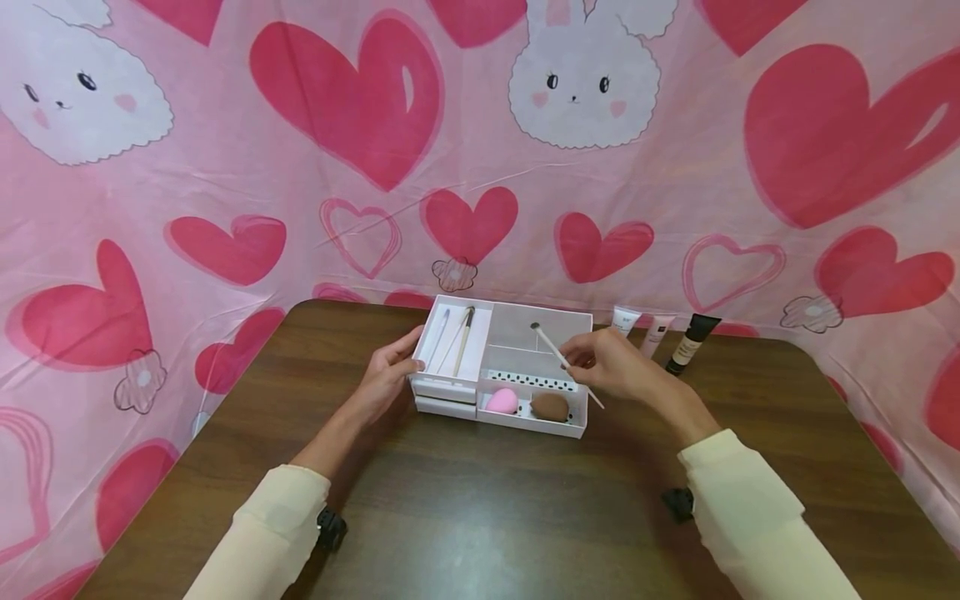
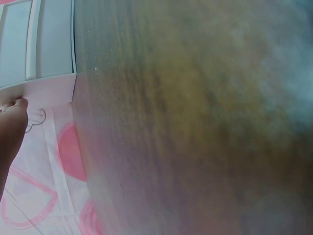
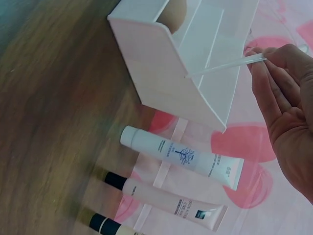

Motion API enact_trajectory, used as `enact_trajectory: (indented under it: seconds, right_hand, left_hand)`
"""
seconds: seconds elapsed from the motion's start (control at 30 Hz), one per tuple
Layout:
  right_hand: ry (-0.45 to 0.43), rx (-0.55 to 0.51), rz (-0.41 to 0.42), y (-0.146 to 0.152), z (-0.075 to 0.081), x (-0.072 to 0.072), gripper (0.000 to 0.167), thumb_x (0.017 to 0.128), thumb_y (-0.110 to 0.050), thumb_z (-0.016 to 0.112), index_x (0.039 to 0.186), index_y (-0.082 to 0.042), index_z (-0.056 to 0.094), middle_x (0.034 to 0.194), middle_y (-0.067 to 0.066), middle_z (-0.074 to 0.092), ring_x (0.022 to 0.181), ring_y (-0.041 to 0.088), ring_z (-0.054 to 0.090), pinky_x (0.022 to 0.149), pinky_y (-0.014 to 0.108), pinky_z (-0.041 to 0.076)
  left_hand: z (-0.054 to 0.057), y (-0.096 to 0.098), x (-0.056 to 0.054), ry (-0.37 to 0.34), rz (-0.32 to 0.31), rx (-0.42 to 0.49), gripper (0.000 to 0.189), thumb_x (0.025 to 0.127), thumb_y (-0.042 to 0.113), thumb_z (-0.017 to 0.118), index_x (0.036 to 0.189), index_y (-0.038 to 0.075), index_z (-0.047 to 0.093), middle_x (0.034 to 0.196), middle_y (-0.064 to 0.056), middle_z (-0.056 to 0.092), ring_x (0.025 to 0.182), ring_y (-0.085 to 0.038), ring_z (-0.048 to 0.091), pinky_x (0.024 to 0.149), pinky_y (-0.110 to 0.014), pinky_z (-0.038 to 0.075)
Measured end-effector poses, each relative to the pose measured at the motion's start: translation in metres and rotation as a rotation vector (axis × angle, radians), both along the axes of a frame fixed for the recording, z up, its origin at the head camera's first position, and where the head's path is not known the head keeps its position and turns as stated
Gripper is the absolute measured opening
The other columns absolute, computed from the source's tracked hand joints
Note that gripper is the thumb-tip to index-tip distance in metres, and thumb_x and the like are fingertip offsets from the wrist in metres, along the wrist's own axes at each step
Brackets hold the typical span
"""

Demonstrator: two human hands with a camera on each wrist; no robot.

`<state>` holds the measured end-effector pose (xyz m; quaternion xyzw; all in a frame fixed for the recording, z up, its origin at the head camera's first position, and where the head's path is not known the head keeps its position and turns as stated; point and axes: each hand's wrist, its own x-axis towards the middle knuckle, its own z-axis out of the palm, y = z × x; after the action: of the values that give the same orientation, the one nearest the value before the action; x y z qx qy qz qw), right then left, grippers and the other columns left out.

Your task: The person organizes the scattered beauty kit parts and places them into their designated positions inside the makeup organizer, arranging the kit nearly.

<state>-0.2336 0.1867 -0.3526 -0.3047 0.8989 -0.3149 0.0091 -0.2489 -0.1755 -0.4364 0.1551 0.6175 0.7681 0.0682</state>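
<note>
A white makeup organizer stands on the wooden table, with two drawers in its left part. My left hand grips its left side, thumb near the front corner; part of that hand shows in the left wrist view beside the organizer's wall. Between thumb and fingers, my right hand pinches a makeup brush with a pale handle, held slanting over the right compartments. In the right wrist view the handle overlaps the organizer's side wall. Several brushes lie in the top left tray. A pink makeup sponge and a brown one sit in the front compartment.
Behind my right hand stand a white tube, a pale pink tube and a black-capped beige tube. A pink cloth with hearts and rabbits hangs along the table's back edge. The wooden table extends in front of the organizer.
</note>
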Motion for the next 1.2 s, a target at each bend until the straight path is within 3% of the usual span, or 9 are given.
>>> enact_trajectory:
  seconds: [0.27, 0.5, 0.63, 0.83, 1.2]
  right_hand:
    - [-0.032, -0.027, -0.035, -0.012, 0.004, -0.01, 0.018, 0.086, 0.001, 0.072, 0.103, 0.004, 0.077, 0.089, 0.019, 0.078, 0.075, 0.011, 0.068, 0.068, 0.019, 0.054]
    - [-0.054, -0.07, -0.069, -0.019, 0.002, -0.018, 0.023, 0.086, -0.001, 0.073, 0.109, 0.003, 0.077, 0.095, 0.02, 0.079, 0.081, 0.016, 0.071, 0.072, 0.019, 0.055]
    - [-0.055, -0.084, -0.051, -0.022, -0.002, -0.022, 0.024, 0.087, -0.001, 0.073, 0.11, 0.004, 0.076, 0.097, 0.019, 0.078, 0.085, 0.019, 0.072, 0.077, 0.019, 0.056]
    - [-0.078, -0.099, -0.038, -0.028, -0.013, -0.028, 0.02, 0.086, 0.003, 0.072, 0.105, 0.007, 0.076, 0.093, 0.023, 0.077, 0.08, 0.016, 0.069, 0.069, 0.017, 0.053]
    - [-0.103, -0.013, -0.053, -0.028, -0.031, -0.033, 0.02, 0.086, 0.004, 0.07, 0.105, 0.007, 0.076, 0.089, 0.02, 0.077, 0.074, 0.012, 0.063, 0.067, 0.02, 0.053]
  left_hand:
    - [0.0, 0.0, 0.0, 0.01, 0.001, -0.001, 0.07, 0.092, -0.011, 0.044, 0.157, -0.01, 0.019, 0.168, -0.025, 0.018, 0.123, 0.002, 0.047, 0.101, -0.011, 0.044]
    - [0.001, 0.0, 0.002, 0.003, 0.007, -0.002, 0.07, 0.091, -0.011, 0.045, 0.157, -0.01, 0.02, 0.168, -0.025, 0.019, 0.124, 0.0, 0.046, 0.101, -0.01, 0.044]
    - [0.001, -0.001, 0.002, 0.002, 0.004, -0.005, 0.07, 0.092, -0.01, 0.045, 0.157, -0.009, 0.02, 0.168, -0.023, 0.018, 0.127, -0.001, 0.044, 0.101, -0.01, 0.044]
    - [0.001, -0.001, 0.002, 0.003, -0.003, -0.003, 0.07, 0.092, -0.011, 0.044, 0.157, -0.009, 0.019, 0.169, -0.023, 0.017, 0.13, -0.003, 0.042, 0.101, -0.01, 0.043]
    - [0.0, -0.001, 0.001, 0.012, -0.005, -0.006, 0.069, 0.093, -0.01, 0.045, 0.157, -0.009, 0.02, 0.168, -0.024, 0.018, 0.124, 0.001, 0.047, 0.1, -0.011, 0.045]
